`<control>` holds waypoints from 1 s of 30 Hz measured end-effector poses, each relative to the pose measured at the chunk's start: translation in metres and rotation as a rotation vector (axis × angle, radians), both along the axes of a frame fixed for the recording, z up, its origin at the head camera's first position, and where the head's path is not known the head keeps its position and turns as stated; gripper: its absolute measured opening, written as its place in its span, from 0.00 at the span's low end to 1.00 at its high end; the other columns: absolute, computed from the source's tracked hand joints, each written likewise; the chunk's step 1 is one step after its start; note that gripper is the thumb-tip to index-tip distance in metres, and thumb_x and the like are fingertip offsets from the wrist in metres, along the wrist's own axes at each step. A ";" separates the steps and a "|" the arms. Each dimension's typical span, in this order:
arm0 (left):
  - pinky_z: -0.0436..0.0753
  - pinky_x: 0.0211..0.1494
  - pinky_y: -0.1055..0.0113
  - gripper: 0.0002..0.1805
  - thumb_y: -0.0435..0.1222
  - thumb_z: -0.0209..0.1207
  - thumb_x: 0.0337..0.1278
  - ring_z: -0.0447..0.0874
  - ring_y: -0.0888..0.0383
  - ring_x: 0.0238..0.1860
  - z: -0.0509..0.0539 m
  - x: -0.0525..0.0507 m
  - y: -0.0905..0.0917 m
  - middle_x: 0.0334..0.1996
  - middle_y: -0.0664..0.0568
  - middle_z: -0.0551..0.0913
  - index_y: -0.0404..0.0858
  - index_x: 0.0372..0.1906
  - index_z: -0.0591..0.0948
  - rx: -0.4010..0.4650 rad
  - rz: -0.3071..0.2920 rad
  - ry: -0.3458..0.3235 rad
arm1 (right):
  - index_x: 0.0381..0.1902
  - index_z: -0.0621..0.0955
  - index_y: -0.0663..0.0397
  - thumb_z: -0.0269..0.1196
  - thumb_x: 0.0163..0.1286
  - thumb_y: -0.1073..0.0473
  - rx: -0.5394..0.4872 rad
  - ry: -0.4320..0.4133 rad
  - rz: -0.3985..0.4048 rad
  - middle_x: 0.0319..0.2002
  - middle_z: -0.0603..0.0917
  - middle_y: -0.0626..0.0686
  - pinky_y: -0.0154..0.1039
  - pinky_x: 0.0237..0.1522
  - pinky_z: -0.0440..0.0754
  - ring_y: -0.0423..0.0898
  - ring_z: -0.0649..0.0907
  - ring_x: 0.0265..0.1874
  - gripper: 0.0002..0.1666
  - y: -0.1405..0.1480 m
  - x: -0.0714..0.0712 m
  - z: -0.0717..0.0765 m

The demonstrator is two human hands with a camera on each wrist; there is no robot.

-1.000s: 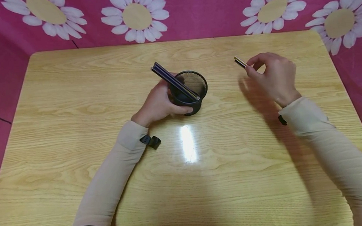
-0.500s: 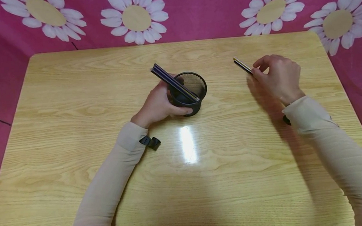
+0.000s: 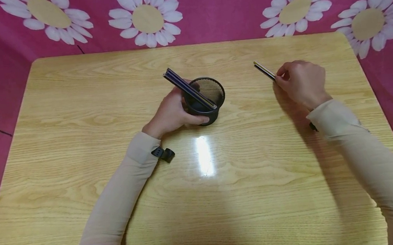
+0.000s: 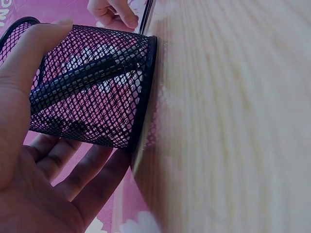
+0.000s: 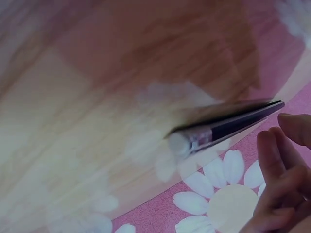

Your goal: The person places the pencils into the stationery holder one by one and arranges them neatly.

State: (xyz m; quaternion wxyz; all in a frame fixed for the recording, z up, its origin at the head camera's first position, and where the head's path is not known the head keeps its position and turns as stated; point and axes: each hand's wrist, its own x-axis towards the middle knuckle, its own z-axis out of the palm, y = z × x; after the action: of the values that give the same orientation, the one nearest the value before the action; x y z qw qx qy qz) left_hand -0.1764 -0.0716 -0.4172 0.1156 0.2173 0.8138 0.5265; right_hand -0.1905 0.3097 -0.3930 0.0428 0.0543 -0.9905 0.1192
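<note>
A black mesh pencil cup (image 3: 209,115) stands just left of the middle of the worktop (image 3: 257,194), on its far half, within the left hand's grip (image 3: 172,109). A bundle of slim dark pens (image 3: 186,86) slants inside it, ends jutting past the rim towards the far left. Farther right, two more slim pens (image 3: 264,70), one dark, lie side by side at a slant, near ends at the right hand's fingertips.
</note>
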 end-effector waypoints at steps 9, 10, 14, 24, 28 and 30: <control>0.67 0.76 0.62 0.55 0.39 0.90 0.37 0.76 0.54 0.71 0.003 0.000 0.001 0.71 0.44 0.80 0.34 0.73 0.72 -0.003 0.003 0.002 | 0.45 0.91 0.61 0.69 0.75 0.58 0.053 -0.017 0.019 0.36 0.89 0.61 0.62 0.29 0.72 0.64 0.85 0.34 0.11 0.004 -0.004 -0.001; 0.68 0.76 0.62 0.55 0.39 0.90 0.37 0.77 0.54 0.71 0.003 0.000 0.001 0.71 0.44 0.80 0.34 0.73 0.72 -0.003 0.004 0.002 | 0.44 0.91 0.61 0.69 0.75 0.58 0.056 -0.013 0.021 0.36 0.89 0.61 0.62 0.28 0.72 0.64 0.85 0.34 0.11 0.004 -0.004 -0.001; 0.68 0.75 0.62 0.55 0.38 0.90 0.37 0.77 0.54 0.70 0.003 0.000 0.001 0.71 0.44 0.81 0.34 0.73 0.72 0.004 0.004 -0.002 | 0.44 0.91 0.61 0.69 0.74 0.58 0.061 0.000 0.030 0.35 0.90 0.61 0.62 0.28 0.72 0.64 0.85 0.34 0.10 0.003 -0.004 -0.002; 0.68 0.75 0.62 0.55 0.38 0.90 0.37 0.77 0.54 0.71 0.002 0.001 0.001 0.70 0.44 0.81 0.34 0.73 0.72 0.011 0.005 -0.004 | 0.43 0.90 0.60 0.68 0.73 0.57 0.064 0.001 0.031 0.35 0.90 0.60 0.66 0.30 0.74 0.65 0.85 0.33 0.12 0.000 -0.001 -0.004; 0.68 0.75 0.62 0.55 0.38 0.90 0.37 0.78 0.54 0.70 0.001 0.001 0.000 0.70 0.44 0.81 0.34 0.73 0.72 0.009 0.006 -0.004 | 0.42 0.90 0.61 0.68 0.73 0.57 0.061 0.009 0.040 0.35 0.90 0.60 0.64 0.29 0.74 0.65 0.86 0.32 0.12 -0.002 0.000 -0.004; 0.68 0.75 0.63 0.55 0.38 0.90 0.37 0.78 0.54 0.70 0.001 0.001 0.001 0.70 0.44 0.81 0.34 0.73 0.72 0.007 0.006 -0.003 | 0.42 0.90 0.61 0.69 0.73 0.57 0.062 0.013 0.045 0.35 0.90 0.60 0.63 0.29 0.74 0.65 0.85 0.32 0.11 -0.002 0.000 -0.004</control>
State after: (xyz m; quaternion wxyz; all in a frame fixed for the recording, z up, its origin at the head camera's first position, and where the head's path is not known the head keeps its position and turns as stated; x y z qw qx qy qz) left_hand -0.1750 -0.0710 -0.4165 0.1144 0.2146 0.8123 0.5301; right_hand -0.1901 0.3073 -0.3970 0.0451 0.0786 -0.9919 0.0891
